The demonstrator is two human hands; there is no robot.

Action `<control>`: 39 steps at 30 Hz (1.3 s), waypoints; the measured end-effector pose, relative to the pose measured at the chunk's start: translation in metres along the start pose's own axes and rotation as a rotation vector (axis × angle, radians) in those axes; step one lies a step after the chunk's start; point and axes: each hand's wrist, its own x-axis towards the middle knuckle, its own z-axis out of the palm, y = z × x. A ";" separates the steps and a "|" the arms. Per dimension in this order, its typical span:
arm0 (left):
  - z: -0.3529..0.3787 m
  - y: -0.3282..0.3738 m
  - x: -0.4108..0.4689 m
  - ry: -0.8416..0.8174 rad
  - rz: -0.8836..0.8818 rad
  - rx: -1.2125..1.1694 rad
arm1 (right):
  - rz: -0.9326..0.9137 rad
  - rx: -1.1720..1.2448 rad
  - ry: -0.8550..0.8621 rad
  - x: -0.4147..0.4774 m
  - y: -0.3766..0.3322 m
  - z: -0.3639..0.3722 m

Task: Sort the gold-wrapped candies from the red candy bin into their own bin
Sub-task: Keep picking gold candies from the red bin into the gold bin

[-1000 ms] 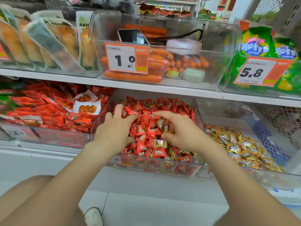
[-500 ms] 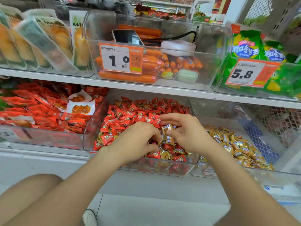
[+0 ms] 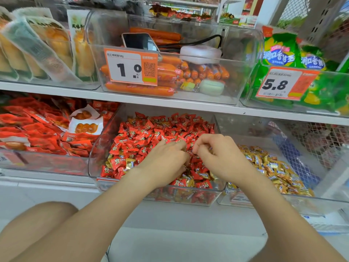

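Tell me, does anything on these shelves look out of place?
Yes. Gold-wrapped candies lie mixed among the red ones at the front of the red candy bin. Above, a phone, a white case and a green pouch sit in the sausage bin.

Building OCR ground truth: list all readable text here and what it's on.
"1.0": sausage-bin price tag; its header line ends "58g".
"5.8": snack-bin price tag.
"润口香甜王": green snack bags.
Red candy wrappers, gold candy wrappers, small print beside the QR code: too small to read.
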 end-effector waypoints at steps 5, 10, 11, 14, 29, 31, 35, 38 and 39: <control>-0.013 -0.006 -0.013 0.031 -0.087 -0.164 | -0.116 -0.472 -0.286 -0.002 0.002 0.005; -0.025 -0.013 -0.030 -0.055 -0.146 -0.350 | -0.148 -0.635 -0.352 0.004 0.000 0.023; -0.024 -0.016 -0.031 -0.090 -0.148 -0.355 | -0.147 -0.637 -0.353 0.006 0.001 0.027; -0.018 -0.024 -0.032 -0.215 -0.140 -0.326 | -0.140 -0.602 -0.360 0.008 0.001 0.035; -0.011 -0.022 -0.013 -0.255 -0.061 0.009 | -0.140 -0.387 -0.177 0.003 0.016 0.012; -0.010 -0.024 -0.016 -0.241 -0.056 -0.025 | -0.140 -0.418 -0.161 0.003 0.013 0.011; -0.015 -0.025 -0.024 -0.091 -0.069 -0.178 | -0.110 -0.441 -0.156 0.001 0.006 0.007; -0.019 -0.023 -0.029 -0.022 -0.106 -0.316 | -0.125 -0.546 -0.276 0.002 0.004 0.008; -0.019 -0.023 -0.030 -0.039 -0.116 -0.367 | -0.122 -0.575 -0.314 0.003 0.003 0.008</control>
